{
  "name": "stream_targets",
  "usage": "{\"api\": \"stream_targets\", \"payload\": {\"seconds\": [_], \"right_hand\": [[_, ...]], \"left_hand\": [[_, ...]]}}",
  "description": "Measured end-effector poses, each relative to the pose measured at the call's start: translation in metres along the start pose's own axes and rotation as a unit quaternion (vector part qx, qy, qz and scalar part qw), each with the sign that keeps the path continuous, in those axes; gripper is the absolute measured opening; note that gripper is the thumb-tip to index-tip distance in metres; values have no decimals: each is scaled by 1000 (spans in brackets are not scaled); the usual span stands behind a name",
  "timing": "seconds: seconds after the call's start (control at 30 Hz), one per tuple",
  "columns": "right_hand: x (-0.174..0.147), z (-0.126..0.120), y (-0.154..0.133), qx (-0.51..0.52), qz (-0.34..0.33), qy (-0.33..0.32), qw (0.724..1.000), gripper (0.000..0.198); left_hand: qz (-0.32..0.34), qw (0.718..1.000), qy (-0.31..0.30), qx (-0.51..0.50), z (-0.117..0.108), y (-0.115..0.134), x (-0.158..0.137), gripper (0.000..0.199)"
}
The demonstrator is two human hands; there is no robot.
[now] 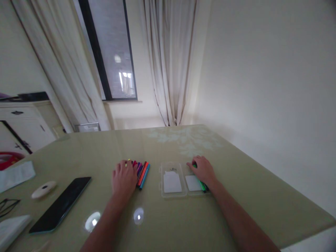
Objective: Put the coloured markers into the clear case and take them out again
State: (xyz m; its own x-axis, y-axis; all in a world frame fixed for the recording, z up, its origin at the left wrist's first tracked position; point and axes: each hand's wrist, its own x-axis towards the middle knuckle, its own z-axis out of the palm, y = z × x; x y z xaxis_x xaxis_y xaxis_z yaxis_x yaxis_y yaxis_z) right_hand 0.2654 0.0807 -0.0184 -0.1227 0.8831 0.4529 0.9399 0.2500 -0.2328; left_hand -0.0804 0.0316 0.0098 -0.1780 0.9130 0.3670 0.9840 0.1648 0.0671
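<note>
Green markers (202,186) lie over the open case (174,195), towards the surface's (262,199) right edge, my right fingers (191,167) curled over them; the colourful markers (142,174) under my left fingers (118,168) are still outside. Whether either grips, I cannot tell.

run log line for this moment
left hand: on slim multicoloured markers | right hand: over clear plastic two-part case, at slim green marker | black rectangular device: untouched
</note>
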Motion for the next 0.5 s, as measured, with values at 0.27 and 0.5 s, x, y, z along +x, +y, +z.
{"api": "stream_targets", "payload": {"seconds": [0.27, 0.5], "right_hand": [[5, 1, -3, 12, -21, -8, 1000, 34], [10, -1, -9, 114, 22, 1, 993, 42]], "left_hand": [[404, 882, -106, -217, 6, 68, -48, 72], [382, 887, -121, -230, 11, 69, -52, 61]]}}
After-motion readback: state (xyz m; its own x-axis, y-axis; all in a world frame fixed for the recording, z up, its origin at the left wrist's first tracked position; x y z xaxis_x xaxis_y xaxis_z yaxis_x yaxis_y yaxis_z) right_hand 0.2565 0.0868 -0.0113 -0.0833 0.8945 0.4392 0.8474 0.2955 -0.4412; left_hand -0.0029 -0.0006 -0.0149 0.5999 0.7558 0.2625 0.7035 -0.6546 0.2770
